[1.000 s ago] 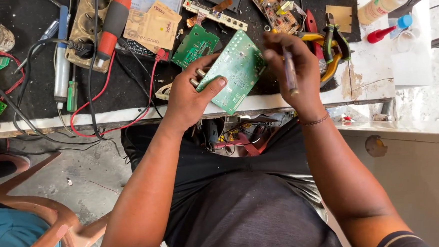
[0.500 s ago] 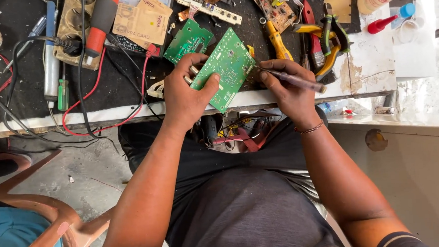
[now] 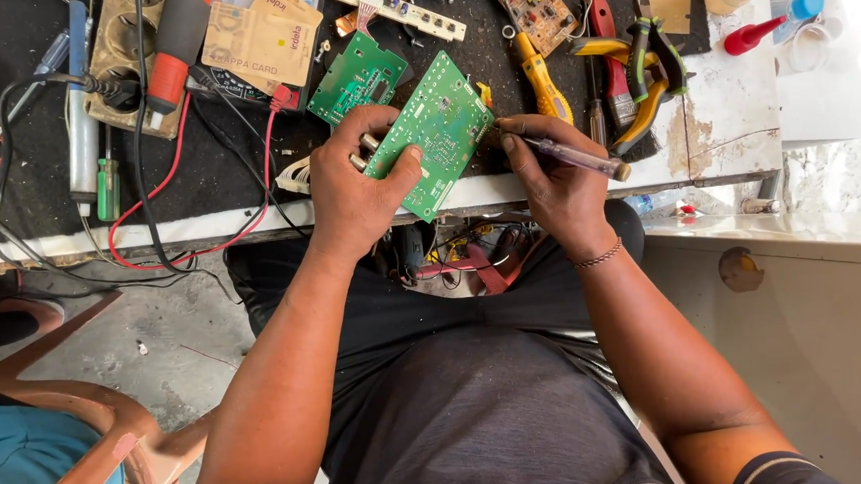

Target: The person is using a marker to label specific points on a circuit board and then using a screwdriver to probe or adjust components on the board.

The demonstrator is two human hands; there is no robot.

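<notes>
- Your left hand (image 3: 354, 192) holds a green circuit board (image 3: 435, 134): hard, matt, w/ tiny shiny metal dots.
- Your right hand (image 3: 555, 177) holds a thin tool (image 3: 573, 156), see-through plastic handle.
- Black mat (image 3: 240, 159) looks rough & dusty.
- Pliers (image 3: 652, 73): smooth, rubbery grips.
- Cardboard piece (image 3: 263, 35): brown paper, matt.
</notes>
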